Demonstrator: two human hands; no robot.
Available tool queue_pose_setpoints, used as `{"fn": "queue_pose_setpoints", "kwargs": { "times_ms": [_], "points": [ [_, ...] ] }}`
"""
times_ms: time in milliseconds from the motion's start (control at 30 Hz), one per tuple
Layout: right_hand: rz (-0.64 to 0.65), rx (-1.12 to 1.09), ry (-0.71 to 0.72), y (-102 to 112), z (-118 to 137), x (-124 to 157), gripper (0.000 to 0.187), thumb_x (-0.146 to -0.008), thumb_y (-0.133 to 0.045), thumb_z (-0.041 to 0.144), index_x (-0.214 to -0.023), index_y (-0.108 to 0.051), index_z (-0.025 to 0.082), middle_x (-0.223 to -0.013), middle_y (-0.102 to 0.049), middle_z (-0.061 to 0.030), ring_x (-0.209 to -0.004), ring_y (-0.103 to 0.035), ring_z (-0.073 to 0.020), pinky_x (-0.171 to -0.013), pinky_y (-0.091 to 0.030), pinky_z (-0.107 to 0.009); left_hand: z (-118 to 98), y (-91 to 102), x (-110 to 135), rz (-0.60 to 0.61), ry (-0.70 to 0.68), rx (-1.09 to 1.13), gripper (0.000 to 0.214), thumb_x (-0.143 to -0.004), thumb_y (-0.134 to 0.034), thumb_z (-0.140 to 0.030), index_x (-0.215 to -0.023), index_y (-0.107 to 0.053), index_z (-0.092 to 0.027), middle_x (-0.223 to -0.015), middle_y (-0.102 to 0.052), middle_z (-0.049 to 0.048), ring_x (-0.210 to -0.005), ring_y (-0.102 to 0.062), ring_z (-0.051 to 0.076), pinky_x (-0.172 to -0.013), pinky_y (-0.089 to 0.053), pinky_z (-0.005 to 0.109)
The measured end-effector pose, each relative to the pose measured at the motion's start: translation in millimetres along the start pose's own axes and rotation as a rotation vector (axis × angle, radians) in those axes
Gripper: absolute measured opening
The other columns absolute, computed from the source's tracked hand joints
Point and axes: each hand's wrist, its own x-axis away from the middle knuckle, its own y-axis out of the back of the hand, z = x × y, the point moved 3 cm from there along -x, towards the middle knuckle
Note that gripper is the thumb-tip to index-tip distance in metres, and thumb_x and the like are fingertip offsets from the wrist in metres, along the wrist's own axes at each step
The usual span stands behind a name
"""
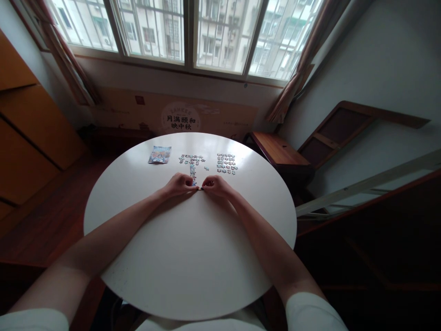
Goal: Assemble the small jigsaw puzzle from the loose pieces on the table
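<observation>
My left hand (179,185) and my right hand (214,185) rest on a round white table (193,257), fingers curled, tips meeting at a small jigsaw piece (200,188). A short strip of joined pieces (193,174) runs away from my left fingertips. Beyond it lies a loose cluster of pieces (191,159), and to the right a denser group of pieces (226,163). A small printed picture card (160,154) lies at the far left of these.
A printed cardboard box (179,119) stands under the window behind the table. A wooden stool or side table (277,149) sits at the right, with wooden frames leaning on the wall. An orange cabinet (27,133) stands at the left.
</observation>
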Motion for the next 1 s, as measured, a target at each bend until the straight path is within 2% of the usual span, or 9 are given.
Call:
{"fn": "queue_pose_setpoints", "kwargs": {
  "times_ms": [267,433,500,567,633,700,833,933,1000],
  "points": [
    [-0.019,-0.043,0.025,-3,-3,0,0.009,-0.071,-0.063,0.019,-0.075,-0.070,0.013,-0.060,-0.055,0.0028,-0.058,-0.045,-0.0076,-0.055,-0.032,-0.020,2,-1.1,0,0.009,0.008,0.013,0.044,-0.073,-0.066,-0.050,-0.050,-0.052,-0.015,-0.045,-0.044,-0.0053,-0.048,-0.037,0.007,-0.049,-0.024,0.021],
    [-0.315,-0.106,0.025,5,-11,0,0.015,-0.075,-0.056,0.024,-0.074,-0.066,0.013,-0.059,-0.053,0.0023,-0.056,-0.044,-0.0089,-0.056,-0.034,-0.022,3,-2.2,-2,0.019,-0.004,-0.052,0.040,-0.076,-0.065,-0.047,-0.053,-0.054,-0.016,-0.049,-0.047,-0.0047,-0.050,-0.041,0.008,-0.051,-0.027,0.022],
    [-0.371,-0.114,-0.017,7,-15,-1,0.017,-0.076,-0.055,0.026,-0.077,-0.066,0.013,-0.058,-0.053,0.0019,-0.055,-0.044,-0.0095,-0.055,-0.035,-0.022,1,-1.0,-2,0.004,-0.036,-0.095,0.036,-0.076,-0.065,-0.046,-0.056,-0.056,-0.017,-0.055,-0.053,-0.0027,-0.055,-0.047,0.010,-0.056,-0.033,0.023],
    [-0.366,-0.107,-0.042,7,-16,-2,0.018,-0.078,-0.054,0.028,-0.079,-0.066,0.014,-0.059,-0.054,0.0014,-0.055,-0.044,-0.0098,-0.056,-0.036,-0.023,-3,1.9,-2,-0.048,-0.058,-0.150,0.029,-0.077,-0.065,-0.043,-0.064,-0.061,-0.018,-0.067,-0.062,0.0007,-0.068,-0.054,0.014,-0.067,-0.039,0.026],
    [-0.344,-0.075,-0.034,6,-15,-3,0.017,-0.078,-0.055,0.026,-0.079,-0.066,0.014,-0.062,-0.057,0.0005,-0.057,-0.046,-0.0101,-0.057,-0.038,-0.023,-7,5.9,-1,-0.139,-0.027,-0.219,0.022,-0.079,-0.063,-0.041,-0.081,-0.066,-0.019,-0.089,-0.068,0.0050,-0.087,-0.058,0.020,-0.082,-0.040,0.032],
    [-0.337,-0.027,-0.005,5,-14,-3,0.015,-0.079,-0.055,0.024,-0.078,-0.067,0.015,-0.066,-0.059,-0.0007,-0.060,-0.049,-0.0107,-0.061,-0.040,-0.023,-9,7.6,0,-0.184,0.027,-0.276,0.028,-0.081,-0.061,-0.041,-0.100,-0.066,-0.022,-0.112,-0.066,0.0083,-0.106,-0.056,0.025,-0.091,-0.038,0.038],
    [-0.392,0.134,0.052,4,-11,-1,0.015,-0.081,-0.054,0.018,-0.079,-0.069,0.016,-0.078,-0.062,-0.0048,-0.074,-0.055,-0.0153,-0.076,-0.045,-0.029,-8,3.5,0,-0.130,0.116,-0.333,0.048,-0.086,-0.054,-0.044,-0.128,-0.056,-0.022,-0.137,-0.054,0.0113,-0.125,-0.047,0.030,-0.099,-0.034,0.043],
    [-0.434,0.286,0.010,5,-12,2,0.017,-0.081,-0.056,0.017,-0.085,-0.072,0.018,-0.092,-0.063,-0.0086,-0.092,-0.054,-0.0219,-0.088,-0.043,-0.036,-4,0.0,-1,-0.086,0.155,-0.375,0.055,-0.088,-0.051,-0.046,-0.137,-0.049,-0.022,-0.143,-0.049,0.0120,-0.131,-0.041,0.030,-0.103,-0.030,0.044],
    [-0.419,0.346,-0.039,4,-13,3,0.018,-0.082,-0.057,0.019,-0.092,-0.073,0.019,-0.100,-0.062,-0.0104,-0.099,-0.051,-0.0252,-0.092,-0.042,-0.039,-2,-1.1,-1,-0.060,0.170,-0.393,0.057,-0.089,-0.049,-0.048,-0.139,-0.047,-0.022,-0.143,-0.049,0.0120,-0.133,-0.040,0.030,-0.104,-0.029,0.044]
  ]
}}
